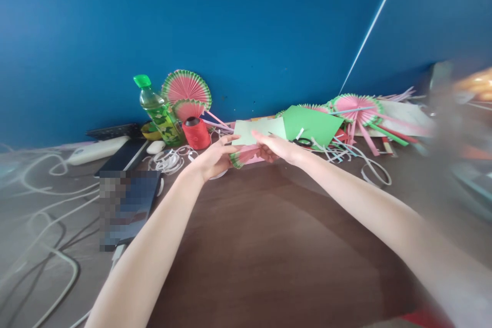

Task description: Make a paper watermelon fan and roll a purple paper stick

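A pale green sheet of paper (261, 127) is between my two hands over the far side of the table. Its left edge is in my left hand (214, 160), whose fingers are slightly parted. My right hand (277, 148) grips the sheet's lower right part, thumb on top and the other fingers curled underneath. Under the sheet, a pink pleated paper piece with a green edge (243, 156) shows between the hands; how it is held is partly hidden. Black-handled scissors (302, 141) lie just right of my right hand, on a bright green paper sheet (312, 125).
At the left stand a green-capped bottle (157, 110) and a red thread spool (197, 133). Pleated pink-green fans (187, 89) lean on the blue wall. White cables (169, 160) and a dark phone (138, 205) lie left; paper strips (369, 138) and another fan (355, 108) lie right.
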{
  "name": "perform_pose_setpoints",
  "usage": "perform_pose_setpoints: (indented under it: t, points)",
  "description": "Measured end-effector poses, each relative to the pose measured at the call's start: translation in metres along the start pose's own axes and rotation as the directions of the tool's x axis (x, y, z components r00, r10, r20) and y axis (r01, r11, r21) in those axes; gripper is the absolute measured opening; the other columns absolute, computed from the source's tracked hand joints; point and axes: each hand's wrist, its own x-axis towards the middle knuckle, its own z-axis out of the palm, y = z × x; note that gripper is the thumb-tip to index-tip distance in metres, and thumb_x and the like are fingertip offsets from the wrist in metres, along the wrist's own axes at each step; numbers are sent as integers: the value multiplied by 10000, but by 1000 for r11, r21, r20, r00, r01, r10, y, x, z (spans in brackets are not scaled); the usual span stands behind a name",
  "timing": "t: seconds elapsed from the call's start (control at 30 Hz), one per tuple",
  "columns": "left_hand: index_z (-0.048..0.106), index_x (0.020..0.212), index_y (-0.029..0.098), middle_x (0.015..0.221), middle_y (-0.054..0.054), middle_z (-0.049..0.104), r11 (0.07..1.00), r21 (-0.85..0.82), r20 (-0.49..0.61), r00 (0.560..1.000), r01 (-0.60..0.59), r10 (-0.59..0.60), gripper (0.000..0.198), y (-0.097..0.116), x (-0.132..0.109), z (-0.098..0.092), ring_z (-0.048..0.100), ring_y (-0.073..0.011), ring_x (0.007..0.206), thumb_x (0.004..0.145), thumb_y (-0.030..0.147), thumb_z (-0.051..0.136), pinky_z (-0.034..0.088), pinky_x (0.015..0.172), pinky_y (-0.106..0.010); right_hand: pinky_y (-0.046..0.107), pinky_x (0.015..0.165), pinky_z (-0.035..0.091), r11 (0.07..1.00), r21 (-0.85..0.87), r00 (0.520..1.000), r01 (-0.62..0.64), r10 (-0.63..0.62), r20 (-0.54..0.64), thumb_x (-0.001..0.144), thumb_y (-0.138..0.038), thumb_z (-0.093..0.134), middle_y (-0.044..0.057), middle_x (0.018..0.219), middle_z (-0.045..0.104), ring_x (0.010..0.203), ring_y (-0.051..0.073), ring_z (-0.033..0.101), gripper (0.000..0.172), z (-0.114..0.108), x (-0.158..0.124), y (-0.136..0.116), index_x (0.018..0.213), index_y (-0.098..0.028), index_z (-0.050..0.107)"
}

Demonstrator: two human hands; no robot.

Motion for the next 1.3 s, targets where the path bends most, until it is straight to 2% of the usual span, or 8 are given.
perform_pose_setpoints:
  t: [0.13, 0.27, 0.4, 0.6, 0.87, 1.07, 1.17, 1.3]
  points:
    - [462, 1119, 179, 1007, -96, 648, 999, 41, 31, 1000, 0, -2, 425, -2, -1, 0, 645, -178, 822, 719, 75, 560, 460, 679, -286, 220, 395, 229, 995, 68, 994, 75, -80, 74, 730, -501, 600, -19, 458, 446, 402, 58, 363, 396, 3, 1, 3, 569, -140, 566]
    - [506, 1112, 168, 995, -96, 656, 999, 30, 84, 996, 23, -25, 367, -2, -3, 2, 648, -195, 858, 750, 123, 543, 478, 751, -316, 218, 393, 146, 966, 220, 978, 135, -166, 126, 772, -394, 583, -63, 437, 337, 391, 39, 253, 336, 2, 1, 2, 551, -155, 501]
    - [602, 1007, 137, 974, -112, 673, 991, 66, 189, 974, 114, -125, 243, -3, -4, 1, 645, -203, 884, 806, 238, 512, 470, 857, -346, 222, 402, 93, 947, 290, 978, 139, -177, 107, 785, -320, 578, -98, 431, 219, 379, 25, 148, 331, 2, -1, -1, 535, -172, 419]
    - [642, 872, 112, 852, -110, 695, 990, 96, 107, 988, 104, -114, 141, -9, 0, -4, 662, -172, 799, 804, 192, 549, 480, 843, -318, 222, 404, 83, 950, 293, 984, 111, -146, 99, 786, -313, 583, -104, 435, 205, 379, 25, 151, 305, 1, 0, -1, 562, -164, 441]
    - [639, 752, 108, 735, -87, 694, 987, 108, 26, 992, 119, -122, 33, -14, 5, -3, 661, -156, 706, 721, 106, 628, 493, 673, -255, 219, 394, 88, 946, 304, 983, 114, -151, 101, 796, -303, 567, -99, 398, 249, 361, 26, 160, 267, 5, 3, 1, 589, -139, 526]
    - [644, 731, 100, 720, -94, 686, 988, 119, -29, 995, 100, -98, 29, -15, 7, -2, 659, -164, 673, 706, 115, 646, 478, 743, -313, 214, 384, 117, 945, 296, 983, 143, -170, 69, 791, -457, 569, -99, 422, 229, 365, 25, 182, 391, 5, 2, 5, 563, -148, 492]
    - [649, 729, 101, 727, -91, 685, 989, 118, -43, 996, 85, -80, 36, -17, 7, -1, 654, -165, 682, 712, 132, 645, 474, 767, -324, 211, 378, 144, 957, 272, 980, 105, -146, 133, 793, -564, 497, -78, 429, 277, 371, 31, 231, 488, 5, 1, 8, 535, -151, 471]
    - [657, 756, 112, 775, -79, 684, 993, 106, -3, 999, 44, -44, 67, -20, 8, -1, 642, -146, 721, 723, 170, 646, 467, 773, -298, 196, 373, 149, 966, 221, 971, 134, -172, 165, 747, -485, 599, -82, 431, 316, 380, 33, 259, 368, 7, 2, 10, 619, -147, 528]
